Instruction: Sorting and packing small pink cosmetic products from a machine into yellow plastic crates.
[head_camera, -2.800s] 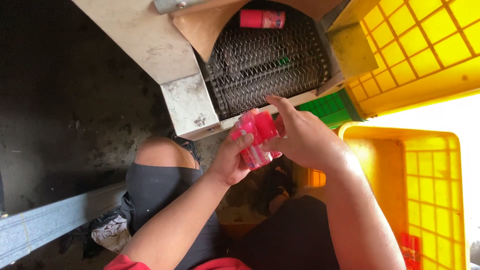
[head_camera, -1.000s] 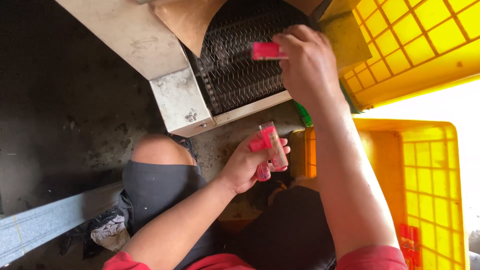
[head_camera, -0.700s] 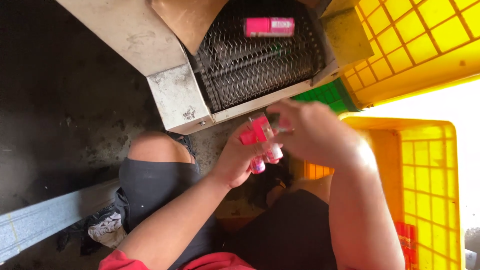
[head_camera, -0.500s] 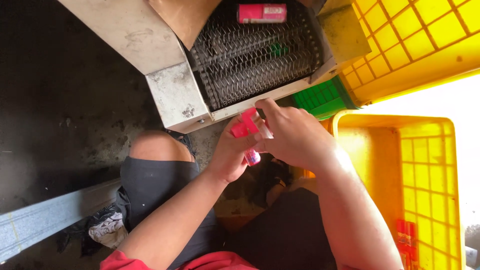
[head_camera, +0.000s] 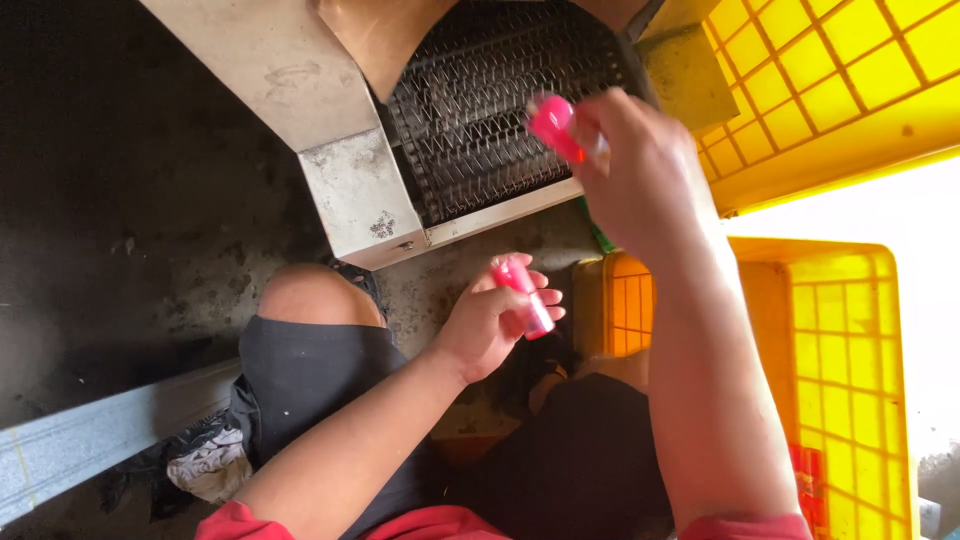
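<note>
Both hands busy, each with a small pink tube. Right hand (head_camera: 645, 170), upper centre-right of the frame, is raised in front of the wire mesh belt (head_camera: 480, 110) and pinches a blurred pink tube (head_camera: 553, 122) at its fingertips; the tube's rounded end points toward the upper left, over the mesh. Whether the tube touches the mesh cannot be told from the blur. Right forearm runs down from the hand to the lower right edge.

Left hand (head_camera: 495, 320), centre of the frame, is curled around a second pink tube (head_camera: 522, 296), which stands tilted, its upper end sticking out above the fingers and its lower end showing past the fingertips. Thumb side presses the tube against the fingers; grip closed. This hand sits below the front lip of the machine, well apart from the right hand.

Around them: a grey metal housing (head_camera: 300, 90) frames the mesh belt across the upper part of the frame, with a worn panel at its lower corner. A yellow plastic crate (head_camera: 850, 90) fills the upper right, tipped on edge. A second yellow crate (head_camera: 850, 380) lies along the right side, open, with a few red items (head_camera: 808, 480) at its lower end. A sliver of green plastic shows just under the right hand. Bare knee (head_camera: 310, 295) and dark shorts at centre left; dark stained floor (head_camera: 120, 200) on the left; a pale metal rail (head_camera: 90, 440) crosses the lower left.
</note>
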